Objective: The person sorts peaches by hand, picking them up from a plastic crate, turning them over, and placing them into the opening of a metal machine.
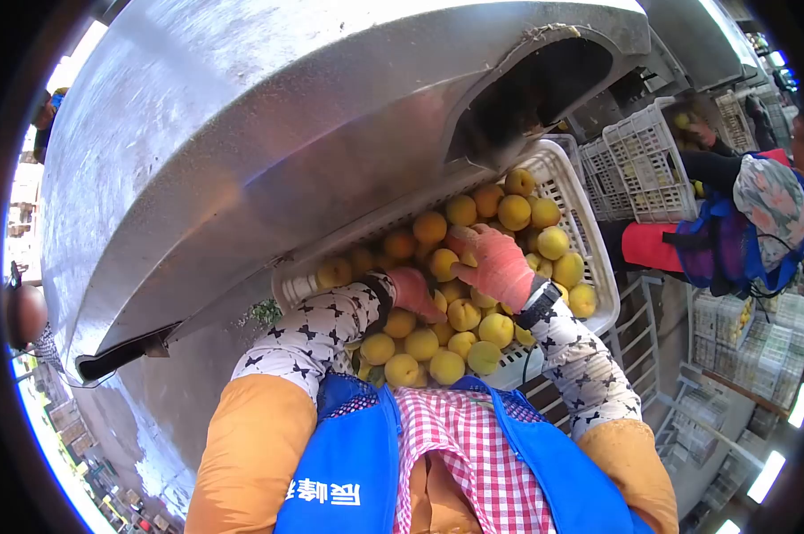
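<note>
Several yellow peaches (pixel 446 367), some blushed orange, fill a white plastic crate (pixel 604 280) in front of me. My left hand (pixel 417 295), in a pink glove, reaches down among the peaches on the left; its fingertips are partly hidden between the fruit. In a matching glove, my right hand (pixel 498 265) lies over the middle of the pile. Its thumb and fingers curve around a yellow peach, closed on it. Both forearms wear white sleeves with a dark bow pattern.
A large metal machine housing (pixel 348 116) with a dark chute opening (pixel 535 89) overhangs the crate's far side. To the right, another person in a blue vest (pixel 731 236) is near stacked white crates (pixel 646 160). A metal rail frame (pixel 638 329) stands beside my crate.
</note>
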The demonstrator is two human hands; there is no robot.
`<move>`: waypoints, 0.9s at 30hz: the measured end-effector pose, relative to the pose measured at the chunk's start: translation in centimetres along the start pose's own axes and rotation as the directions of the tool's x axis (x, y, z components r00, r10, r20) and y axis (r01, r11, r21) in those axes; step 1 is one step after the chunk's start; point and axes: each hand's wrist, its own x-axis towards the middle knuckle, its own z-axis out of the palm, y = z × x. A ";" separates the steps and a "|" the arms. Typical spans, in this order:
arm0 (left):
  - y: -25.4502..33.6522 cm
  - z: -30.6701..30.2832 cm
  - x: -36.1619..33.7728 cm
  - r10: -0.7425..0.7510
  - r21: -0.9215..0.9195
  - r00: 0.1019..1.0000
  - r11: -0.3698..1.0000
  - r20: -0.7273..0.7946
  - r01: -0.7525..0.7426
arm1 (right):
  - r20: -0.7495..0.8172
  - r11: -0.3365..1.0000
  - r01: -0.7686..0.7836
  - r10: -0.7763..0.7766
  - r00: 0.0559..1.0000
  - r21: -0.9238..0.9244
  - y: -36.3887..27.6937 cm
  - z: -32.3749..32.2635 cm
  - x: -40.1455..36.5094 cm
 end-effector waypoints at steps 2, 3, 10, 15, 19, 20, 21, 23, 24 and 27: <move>-1.1 1.0 1.5 0.045 0.022 0.999 0.999 -0.011 -0.045 | 0.073 0.987 0.082 -0.073 0.995 -0.138 1.9 3.7 0.5; -1.6 1.3 1.9 0.096 0.052 0.995 0.994 -0.036 -0.094 | 0.145 0.944 0.176 -0.140 0.980 -0.280 2.4 5.2 0.8; -3.3 1.3 -0.1 0.005 -0.434 0.998 0.901 0.058 0.021 | 0.240 0.967 0.147 -0.096 0.966 -0.207 0.8 4.4 2.3; -3.8 1.7 1.5 0.158 -0.477 0.987 0.867 -0.017 -0.147 | -0.186 0.879 0.072 0.019 0.982 0.471 0.8 -4.5 -2.1; -6.2 0.5 2.1 0.209 -0.525 0.969 0.815 -0.131 -0.247 | -0.395 0.565 0.255 0.138 0.908 0.784 -1.6 -10.7 -1.6; -6.4 -0.3 1.4 0.236 -0.666 0.962 0.697 -0.138 -0.267 | -0.573 0.887 0.204 0.080 0.816 0.414 -1.6 -11.5 -0.4; -6.3 -0.8 0.7 0.233 -0.656 0.963 0.707 -0.138 -0.265 | -0.692 0.999 0.040 -0.050 0.720 -0.031 -2.5 -12.3 0.9; -6.0 -1.3 -0.4 0.315 -0.714 0.946 0.679 0.076 -0.169 | -0.710 0.999 -0.029 -0.012 0.704 -0.046 -2.7 -11.0 4.1; -6.2 -0.5 -0.2 0.310 -0.707 0.948 0.687 0.075 -0.168 | -0.722 0.993 -0.096 0.020 0.692 -0.066 -2.7 -10.1 5.2; -6.5 1.2 -0.8 0.470 0.040 0.882 0.883 -0.043 -0.469 | -0.679 0.988 0.001 -0.108 0.726 -0.156 -3.1 -7.5 5.4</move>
